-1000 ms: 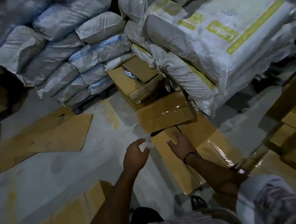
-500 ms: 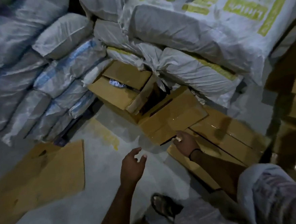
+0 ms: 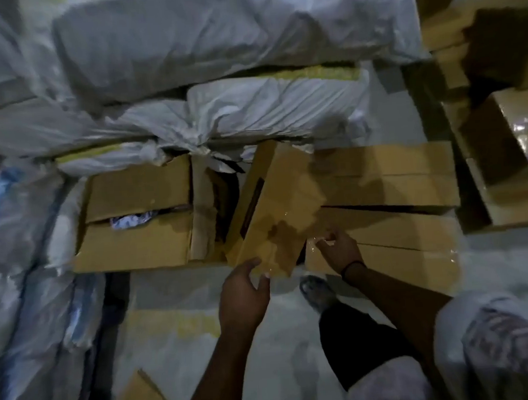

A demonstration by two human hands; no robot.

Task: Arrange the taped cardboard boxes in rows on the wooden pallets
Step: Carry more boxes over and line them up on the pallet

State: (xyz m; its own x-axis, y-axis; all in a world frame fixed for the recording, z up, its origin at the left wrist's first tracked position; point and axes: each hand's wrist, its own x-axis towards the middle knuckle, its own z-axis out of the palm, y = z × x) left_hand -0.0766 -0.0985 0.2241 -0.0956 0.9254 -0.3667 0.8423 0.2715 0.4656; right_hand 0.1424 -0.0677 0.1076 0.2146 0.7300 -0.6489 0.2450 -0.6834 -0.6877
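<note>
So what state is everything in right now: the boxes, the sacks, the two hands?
tilted box: taped shut, tipped up at an angle, held.
open box: flaps ajar, something crumpled inside.
flat boxes: closed, lying flat.
sacks: full, piled up.
left hand: grips the tilted box's near corner.
right hand: pinches its near edge.

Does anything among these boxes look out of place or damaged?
Two things. The open box at the left is untaped: its flaps gape and crumpled material shows through. The taped box in the middle sits tilted, askew to the flat boxes beside it; the left hand grips its near corner, the right hand at its edge.
</note>
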